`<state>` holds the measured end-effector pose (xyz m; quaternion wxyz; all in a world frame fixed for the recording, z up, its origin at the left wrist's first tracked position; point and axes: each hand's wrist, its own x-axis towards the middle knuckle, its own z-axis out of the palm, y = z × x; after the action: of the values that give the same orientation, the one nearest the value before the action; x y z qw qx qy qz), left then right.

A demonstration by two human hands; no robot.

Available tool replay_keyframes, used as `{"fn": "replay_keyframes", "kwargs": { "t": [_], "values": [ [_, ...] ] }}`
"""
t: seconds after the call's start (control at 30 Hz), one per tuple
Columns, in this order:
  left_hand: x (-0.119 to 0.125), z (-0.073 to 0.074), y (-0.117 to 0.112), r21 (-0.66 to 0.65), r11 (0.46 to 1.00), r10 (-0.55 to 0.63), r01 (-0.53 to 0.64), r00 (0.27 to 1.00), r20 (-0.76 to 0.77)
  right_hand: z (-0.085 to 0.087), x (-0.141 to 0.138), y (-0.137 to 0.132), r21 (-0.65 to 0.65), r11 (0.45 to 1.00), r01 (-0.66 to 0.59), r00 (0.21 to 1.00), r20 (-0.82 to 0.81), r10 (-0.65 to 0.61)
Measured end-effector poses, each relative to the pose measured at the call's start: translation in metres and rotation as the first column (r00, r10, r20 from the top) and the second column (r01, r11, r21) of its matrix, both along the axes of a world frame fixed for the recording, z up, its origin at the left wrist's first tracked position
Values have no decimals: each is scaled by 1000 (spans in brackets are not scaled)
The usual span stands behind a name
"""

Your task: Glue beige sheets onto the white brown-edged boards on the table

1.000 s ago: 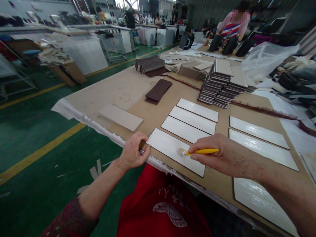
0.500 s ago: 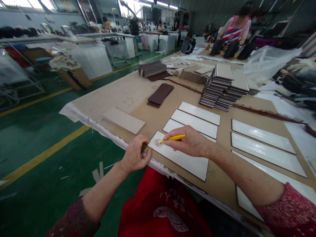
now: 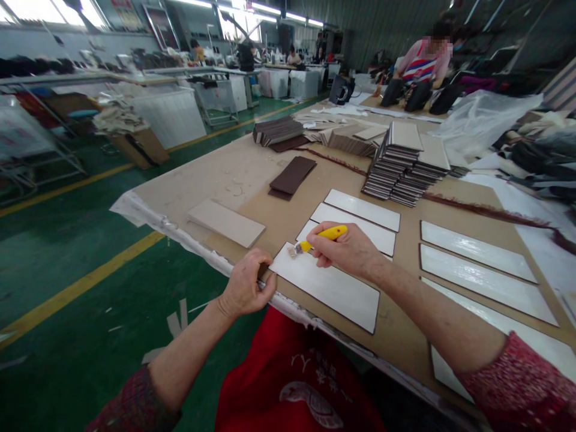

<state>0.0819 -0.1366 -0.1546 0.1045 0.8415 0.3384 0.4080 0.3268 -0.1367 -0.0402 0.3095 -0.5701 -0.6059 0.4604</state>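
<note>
My right hand (image 3: 348, 251) is closed around a yellow-handled brush (image 3: 320, 236). Its bristles hang just above the far left corner of the nearest white rectangular panel (image 3: 330, 288). My left hand (image 3: 246, 287) pinches that panel's left end at the table's front edge (image 3: 207, 255). Behind it, three more white panels (image 3: 360, 208) lie in a row. Glossy white panels (image 3: 477, 258) lie to the right.
A beige panel (image 3: 226, 222) lies at left, with dark brown pieces (image 3: 292, 176) behind it. Stacks of dark-edged panels (image 3: 402, 162) stand mid-table. Another person (image 3: 420, 63) works at the far end. Green floor with a yellow line (image 3: 81, 285) lies to the left.
My right hand has drawn the brush leftward along the nearest panel from its middle to its left corner, then lifted it slightly. My left hand has stayed on the panel's end.
</note>
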Motion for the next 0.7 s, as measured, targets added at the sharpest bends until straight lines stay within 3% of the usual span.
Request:
{"fn": "replay_keyframes", "kwargs": {
  "t": [0.1,0.2,0.37,0.7],
  "values": [
    [0,0,0,-2,1000,5,-5,1000,-4,-6,-1,3,-14,1000,27,997,69,-26],
    [0,0,0,-5,1000,11,-11,1000,-3,3,5,4,-44,999,15,990,144,-8],
    [-1,-1,-1,-4,1000,13,-13,1000,3,17,9,1,-40,999,37,991,127,-31],
    [-2,-4,0,18,1000,26,-25,1000,-14,14,53,-45,-135,980,148,956,274,-107]
  ]
}}
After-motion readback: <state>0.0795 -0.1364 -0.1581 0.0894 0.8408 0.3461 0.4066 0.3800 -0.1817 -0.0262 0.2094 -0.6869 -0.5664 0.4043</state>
